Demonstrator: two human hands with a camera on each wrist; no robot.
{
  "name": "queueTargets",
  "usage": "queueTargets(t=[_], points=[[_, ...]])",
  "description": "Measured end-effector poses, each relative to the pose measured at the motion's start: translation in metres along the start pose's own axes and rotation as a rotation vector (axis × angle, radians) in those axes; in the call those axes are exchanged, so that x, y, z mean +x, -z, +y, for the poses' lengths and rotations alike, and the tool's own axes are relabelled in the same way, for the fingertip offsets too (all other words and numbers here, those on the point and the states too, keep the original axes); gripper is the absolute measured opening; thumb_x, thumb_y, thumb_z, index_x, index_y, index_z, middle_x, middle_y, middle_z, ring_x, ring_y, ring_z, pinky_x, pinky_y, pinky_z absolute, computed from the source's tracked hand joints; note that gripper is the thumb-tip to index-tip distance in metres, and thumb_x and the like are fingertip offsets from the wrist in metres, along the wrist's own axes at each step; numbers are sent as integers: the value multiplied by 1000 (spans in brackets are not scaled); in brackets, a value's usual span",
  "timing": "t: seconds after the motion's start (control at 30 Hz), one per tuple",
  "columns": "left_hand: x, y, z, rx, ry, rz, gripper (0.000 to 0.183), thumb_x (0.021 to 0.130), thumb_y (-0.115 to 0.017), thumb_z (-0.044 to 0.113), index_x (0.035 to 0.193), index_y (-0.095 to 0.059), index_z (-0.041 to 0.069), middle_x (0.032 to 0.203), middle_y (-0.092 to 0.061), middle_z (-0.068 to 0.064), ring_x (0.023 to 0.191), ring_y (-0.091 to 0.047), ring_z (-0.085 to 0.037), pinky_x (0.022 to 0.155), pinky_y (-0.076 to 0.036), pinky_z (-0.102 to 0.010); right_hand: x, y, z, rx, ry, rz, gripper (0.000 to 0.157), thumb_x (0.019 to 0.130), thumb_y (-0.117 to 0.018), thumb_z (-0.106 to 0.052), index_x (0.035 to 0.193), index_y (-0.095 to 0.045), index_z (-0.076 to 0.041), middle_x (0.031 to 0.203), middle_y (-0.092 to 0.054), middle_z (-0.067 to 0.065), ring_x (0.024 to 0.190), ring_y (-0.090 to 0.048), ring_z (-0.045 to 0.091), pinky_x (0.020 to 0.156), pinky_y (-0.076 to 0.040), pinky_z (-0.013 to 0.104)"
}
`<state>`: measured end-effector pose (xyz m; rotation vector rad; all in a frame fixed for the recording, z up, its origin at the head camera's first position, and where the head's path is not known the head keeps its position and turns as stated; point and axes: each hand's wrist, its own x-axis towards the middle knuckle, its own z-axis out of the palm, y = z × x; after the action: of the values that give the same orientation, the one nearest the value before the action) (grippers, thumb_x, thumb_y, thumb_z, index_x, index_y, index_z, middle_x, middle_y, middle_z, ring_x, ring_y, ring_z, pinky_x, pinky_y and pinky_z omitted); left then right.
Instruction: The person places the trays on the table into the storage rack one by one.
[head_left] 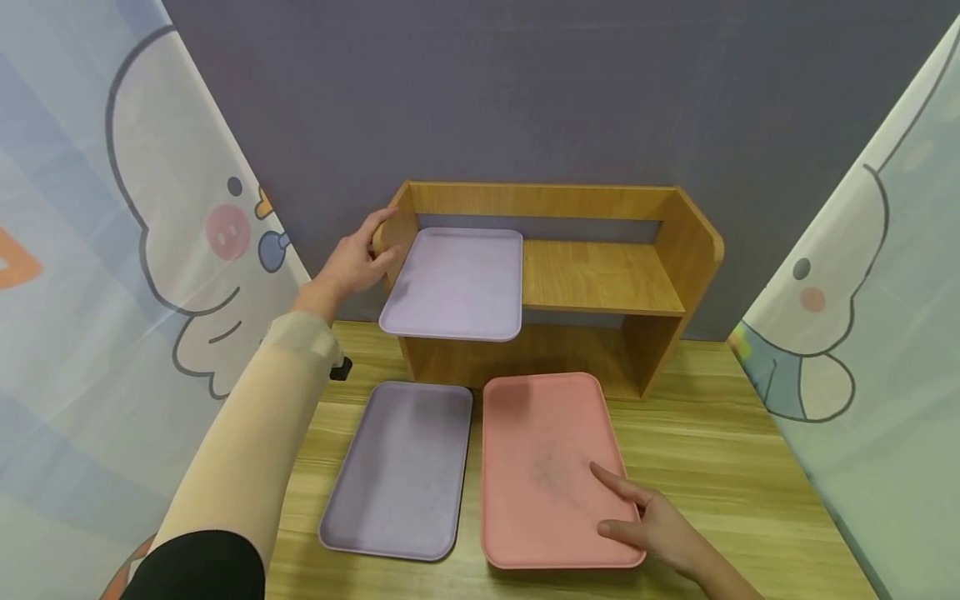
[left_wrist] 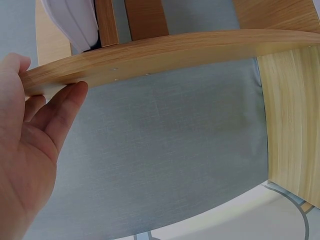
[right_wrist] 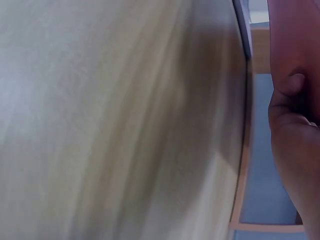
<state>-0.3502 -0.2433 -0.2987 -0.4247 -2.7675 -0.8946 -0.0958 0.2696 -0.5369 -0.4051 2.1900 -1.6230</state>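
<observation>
My left hand [head_left: 351, 262] grips the front edge of the left side panel of a small two-level wooden shelf [head_left: 603, 275]. In the left wrist view its fingers curl around the panel's edge [left_wrist: 135, 57]. On the upper level, just right of that hand, lies a light purple tray [head_left: 461, 279], its front sticking out past the board. My right hand [head_left: 663, 533] holds a pink tray [head_left: 543, 433] by its lower right edge, thumb and a finger on top; its remaining fingers are hidden. The right wrist view shows the thumb against the pink tray [right_wrist: 295, 35].
A second purple tray [head_left: 401, 471] lies on the wood-grain table [head_left: 720, 475], left of the pink one. A grey backdrop [head_left: 525, 92] stands behind the shelf. Cartoon-printed cloths [head_left: 172, 233] hang on both sides.
</observation>
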Motion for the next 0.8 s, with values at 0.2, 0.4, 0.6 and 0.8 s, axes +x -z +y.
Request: queueTargets(t=[0.2, 0.4, 0.6, 0.8], points=[[0, 0, -1, 5, 0, -2, 71, 112, -58, 36, 174, -23, 41, 159, -53, -33, 122, -67, -45, 92, -57, -59, -14, 12, -13, -71, -36, 40, 77, 100, -82, -20, 168, -47, -25, 177, -29, 16, 132, -45, -17, 95, -55, 19], [1, 1, 0, 2, -4, 0, 71, 112, -59, 37, 174, -24, 41, 159, -52, -33, 123, -67, -46, 93, -57, -59, -30, 25, -24, -110, -12, 68, 74, 101, -80, -17, 168, -48, -27, 169, -40, -25, 136, -38, -21, 96, -51, 17], [1, 1, 1, 10, 5, -9, 71, 113, -58, 38, 174, -22, 42, 159, -52, -33, 121, -67, -46, 92, -57, -59, -43, 37, -31, -86, -71, 69, 75, 103, -78, -18, 169, -45, -30, 177, -36, -15, 139, -31, -26, 99, -51, 16], [0, 1, 2, 10, 14, -22, 72, 113, -58, 37, 175, -21, 42, 158, -53, -34, 118, -68, -46, 91, -57, -58, -52, 53, -23, -133, -119, 79, 77, 104, -78, -24, 171, -42, -33, 178, -34, 13, 137, -37, -24, 97, -53, 15]])
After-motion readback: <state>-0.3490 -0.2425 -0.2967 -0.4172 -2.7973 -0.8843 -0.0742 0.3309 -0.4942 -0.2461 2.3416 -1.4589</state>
